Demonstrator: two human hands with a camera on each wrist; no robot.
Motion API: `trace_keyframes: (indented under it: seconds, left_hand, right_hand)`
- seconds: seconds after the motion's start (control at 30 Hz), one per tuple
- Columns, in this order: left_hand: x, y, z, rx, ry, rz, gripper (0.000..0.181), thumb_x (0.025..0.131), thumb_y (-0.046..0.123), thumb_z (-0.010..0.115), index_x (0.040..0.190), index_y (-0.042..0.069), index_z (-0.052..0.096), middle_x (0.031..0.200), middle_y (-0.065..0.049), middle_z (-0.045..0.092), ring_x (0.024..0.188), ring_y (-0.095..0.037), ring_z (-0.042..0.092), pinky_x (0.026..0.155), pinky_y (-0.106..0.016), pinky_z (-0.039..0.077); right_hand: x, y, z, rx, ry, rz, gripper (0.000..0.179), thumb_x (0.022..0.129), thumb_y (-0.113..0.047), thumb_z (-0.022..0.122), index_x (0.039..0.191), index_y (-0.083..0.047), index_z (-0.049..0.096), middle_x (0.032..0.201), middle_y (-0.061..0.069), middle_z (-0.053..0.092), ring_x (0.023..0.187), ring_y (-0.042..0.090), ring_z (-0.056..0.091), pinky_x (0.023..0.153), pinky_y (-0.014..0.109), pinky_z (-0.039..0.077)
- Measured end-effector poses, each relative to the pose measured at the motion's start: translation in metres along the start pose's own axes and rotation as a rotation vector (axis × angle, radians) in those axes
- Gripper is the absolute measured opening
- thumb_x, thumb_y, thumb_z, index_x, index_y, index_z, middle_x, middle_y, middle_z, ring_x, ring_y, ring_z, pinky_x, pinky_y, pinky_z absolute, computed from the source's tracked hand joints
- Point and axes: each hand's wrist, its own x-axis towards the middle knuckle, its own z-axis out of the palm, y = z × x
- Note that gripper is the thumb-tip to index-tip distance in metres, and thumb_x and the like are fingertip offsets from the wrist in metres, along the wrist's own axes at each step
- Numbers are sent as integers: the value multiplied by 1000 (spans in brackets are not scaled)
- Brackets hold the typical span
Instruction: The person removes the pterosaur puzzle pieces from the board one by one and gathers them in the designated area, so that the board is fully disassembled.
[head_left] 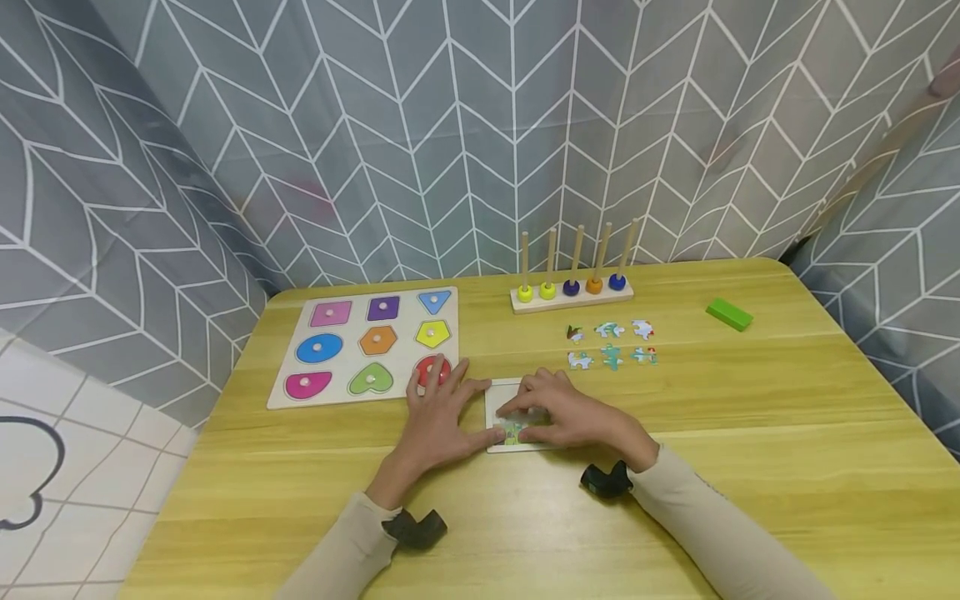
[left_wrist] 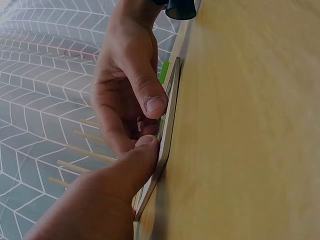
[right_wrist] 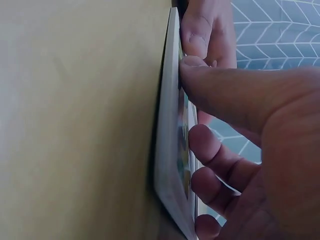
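A small white-rimmed puzzle tray [head_left: 491,408] lies on the table between my hands. Its lower left holds a green puzzle piece [head_left: 513,435]. My left hand [head_left: 441,421] spreads over the tray's left side, thumb pressing near that piece and index fingertip at the top left corner. Its other fingers reach onto the shape board [head_left: 405,333], by the red circle [head_left: 426,367]. My right hand [head_left: 566,412] bends over the tray, with thumb and curled index finger around the green piece. In the right wrist view the tray edge [right_wrist: 170,145] shows side-on, and the fingers partly hide its inside.
Several loose puzzle pieces [head_left: 611,357] lie beyond the right hand in two rows. Behind them stands a peg stand [head_left: 517,305] with coloured rings. A green block [head_left: 729,314] is farther right. A patterned curtain [head_left: 480,150] hangs behind the table [head_left: 480,525].
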Motion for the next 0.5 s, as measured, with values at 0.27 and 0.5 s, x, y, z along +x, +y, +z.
trace_keyframes:
  seconds: [0.27,0.5]
  left_hand:
    - [1,-1,1,16,-8,-9,74,82,74,60,143,32,56,166,-9,34,159,-39,9,122,-66,-5]
    - [1,0,0,8,-18,-2,75,81,73,61,144,32,56,166,-10,34,159,-40,9,121,-67,-4]
  right_hand:
    - [0,-2,1,12,-24,13,35,88,-21,78,122,-21,75,89,-5,60,83,9,38,73,29,23]
    - [0,-2,1,37,-36,32,33,88,-20,78,122,-21,74,92,-6,63,86,14,44,75,29,24]
